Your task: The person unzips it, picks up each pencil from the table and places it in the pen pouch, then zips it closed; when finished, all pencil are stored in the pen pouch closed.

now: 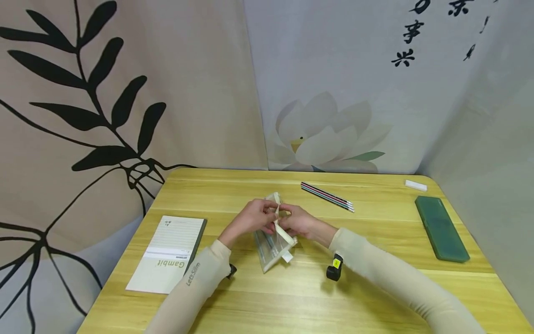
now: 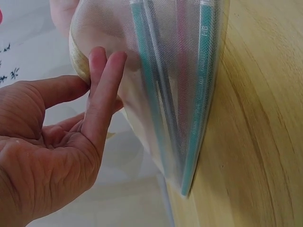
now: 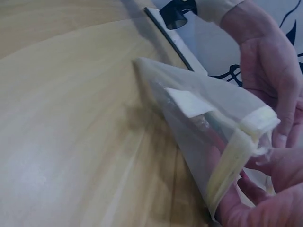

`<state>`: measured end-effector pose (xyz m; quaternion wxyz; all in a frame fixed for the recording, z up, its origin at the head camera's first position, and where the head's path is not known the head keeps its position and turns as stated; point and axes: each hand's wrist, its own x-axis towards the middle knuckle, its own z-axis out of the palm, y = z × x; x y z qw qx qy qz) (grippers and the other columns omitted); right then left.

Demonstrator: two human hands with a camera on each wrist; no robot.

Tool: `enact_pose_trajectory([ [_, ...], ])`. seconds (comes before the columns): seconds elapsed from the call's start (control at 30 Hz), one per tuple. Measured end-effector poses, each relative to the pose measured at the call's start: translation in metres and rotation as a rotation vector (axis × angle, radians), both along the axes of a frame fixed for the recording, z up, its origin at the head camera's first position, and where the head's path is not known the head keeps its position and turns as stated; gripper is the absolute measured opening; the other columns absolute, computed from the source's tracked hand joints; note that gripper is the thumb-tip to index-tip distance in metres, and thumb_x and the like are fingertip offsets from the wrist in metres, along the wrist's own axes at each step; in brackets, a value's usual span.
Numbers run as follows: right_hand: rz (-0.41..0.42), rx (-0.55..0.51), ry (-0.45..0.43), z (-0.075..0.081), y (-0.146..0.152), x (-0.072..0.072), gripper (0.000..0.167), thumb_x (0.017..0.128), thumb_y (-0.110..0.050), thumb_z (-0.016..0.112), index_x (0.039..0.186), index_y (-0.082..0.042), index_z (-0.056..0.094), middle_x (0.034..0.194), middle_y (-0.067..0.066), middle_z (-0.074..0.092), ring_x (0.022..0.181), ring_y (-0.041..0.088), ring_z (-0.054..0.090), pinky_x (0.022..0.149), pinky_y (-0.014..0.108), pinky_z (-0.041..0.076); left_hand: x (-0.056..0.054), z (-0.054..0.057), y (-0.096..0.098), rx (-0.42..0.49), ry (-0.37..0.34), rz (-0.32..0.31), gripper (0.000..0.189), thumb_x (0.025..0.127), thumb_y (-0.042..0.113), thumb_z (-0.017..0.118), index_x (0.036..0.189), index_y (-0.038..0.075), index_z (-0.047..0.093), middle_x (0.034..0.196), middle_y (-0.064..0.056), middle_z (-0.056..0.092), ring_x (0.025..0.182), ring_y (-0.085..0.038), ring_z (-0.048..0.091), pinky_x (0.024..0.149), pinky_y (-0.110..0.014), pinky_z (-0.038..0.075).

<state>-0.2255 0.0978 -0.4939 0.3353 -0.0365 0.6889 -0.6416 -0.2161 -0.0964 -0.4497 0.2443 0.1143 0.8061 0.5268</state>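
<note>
A see-through mesh pencil pouch (image 1: pixel 267 253) with a cream edge stands tilted at the middle of the table. Through its mesh, several striped pencils (image 2: pixel 203 71) show in the left wrist view, teal, dark and pinkish. My left hand (image 1: pixel 255 218) pinches the pouch's cream edge between thumb and fingers; two fingertips lie against the mesh. From the other side, my right hand (image 1: pixel 301 221) grips the same edge, with some of its fingers behind the mesh in the right wrist view (image 3: pixel 272 201). A white tag (image 3: pixel 189 103) sticks out from the pouch.
Behind the pouch lies a row of several striped pencils (image 1: pixel 327 196). A notepad (image 1: pixel 167 253) marked Gambit is on the left. Toward the right edge are a dark green case (image 1: pixel 442 228) and a small white block (image 1: pixel 416 185). Curtains (image 1: pixel 200 83) hang behind the table.
</note>
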Motion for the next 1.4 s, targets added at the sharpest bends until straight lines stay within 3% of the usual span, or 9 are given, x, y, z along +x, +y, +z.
enact_pose_trajectory([
  [0.2, -0.002, 0.02, 0.022, -0.003, -0.003, 0.002, 0.066, 0.093, 0.012, 0.053, 0.155, -0.006, 0.043, 0.075, -0.001, 0.062, 0.063, 0.01, 0.054, 0.054, 0.022, 0.044, 0.0, 0.0, -0.001, -0.018, 0.002, -0.003, 0.046, 0.106, 0.007, 0.059, 0.15, -0.003, 0.054, 0.101, -0.017, 0.073, 0.071, -0.022, 0.076, 0.075, -0.045, 0.07],
  [0.4, 0.01, 0.002, 0.024, -0.003, 0.002, 0.001, 0.054, 0.096, 0.008, 0.058, 0.148, -0.003, 0.048, 0.093, 0.003, 0.071, 0.074, 0.012, 0.065, 0.062, 0.023, 0.056, -0.001, -0.001, -0.003, -0.015, -0.003, 0.002, 0.048, 0.106, 0.007, 0.058, 0.153, -0.004, 0.051, 0.105, -0.017, 0.073, 0.073, -0.023, 0.076, 0.075, -0.042, 0.07],
  [0.67, 0.059, 0.0, 0.054, 0.007, 0.024, -0.004, 0.053, 0.099, -0.002, 0.069, 0.149, -0.008, 0.053, 0.111, 0.011, 0.07, 0.093, 0.02, 0.072, 0.075, 0.033, 0.068, -0.001, 0.002, -0.006, -0.036, -0.004, 0.014, 0.049, 0.106, 0.008, 0.059, 0.154, -0.003, 0.05, 0.099, -0.016, 0.072, 0.073, -0.027, 0.076, 0.076, -0.044, 0.07],
  [0.8, 0.065, 0.046, 0.109, 0.014, 0.043, -0.012, 0.046, 0.101, -0.007, 0.068, 0.146, -0.007, 0.058, 0.118, 0.019, 0.067, 0.103, 0.029, 0.073, 0.082, 0.042, 0.07, 0.0, 0.003, -0.007, -0.037, -0.002, 0.016, 0.049, 0.106, 0.008, 0.06, 0.153, -0.004, 0.05, 0.095, -0.015, 0.071, 0.072, -0.026, 0.076, 0.074, -0.042, 0.07],
  [0.97, 0.04, 0.094, 0.172, 0.017, 0.067, -0.02, 0.052, 0.1, -0.014, 0.073, 0.147, -0.002, 0.055, 0.122, 0.024, 0.066, 0.112, 0.039, 0.069, 0.086, 0.046, 0.069, 0.001, 0.002, -0.008, -0.027, -0.006, 0.025, 0.049, 0.106, 0.008, 0.061, 0.152, -0.003, 0.052, 0.095, -0.015, 0.071, 0.072, -0.025, 0.076, 0.074, -0.042, 0.07],
  [1.23, -0.073, 0.181, 0.269, 0.024, 0.093, -0.03, 0.049, 0.103, -0.02, 0.071, 0.145, -0.001, 0.057, 0.117, 0.013, 0.069, 0.106, 0.035, 0.068, 0.086, 0.045, 0.069, 0.002, 0.001, -0.012, -0.009, -0.014, 0.022, 0.049, 0.106, 0.008, 0.061, 0.152, -0.004, 0.051, 0.096, -0.015, 0.07, 0.071, -0.022, 0.075, 0.075, -0.042, 0.07],
  [1.4, -0.115, 0.33, 0.418, 0.03, 0.114, -0.043, 0.041, 0.106, -0.018, 0.064, 0.144, -0.002, 0.06, 0.123, 0.024, 0.069, 0.103, 0.038, 0.068, 0.088, 0.047, 0.066, 0.0, 0.001, -0.013, 0.0, -0.02, 0.028, 0.049, 0.106, 0.008, 0.062, 0.152, -0.004, 0.051, 0.097, -0.015, 0.07, 0.072, -0.023, 0.075, 0.075, -0.043, 0.07],
])
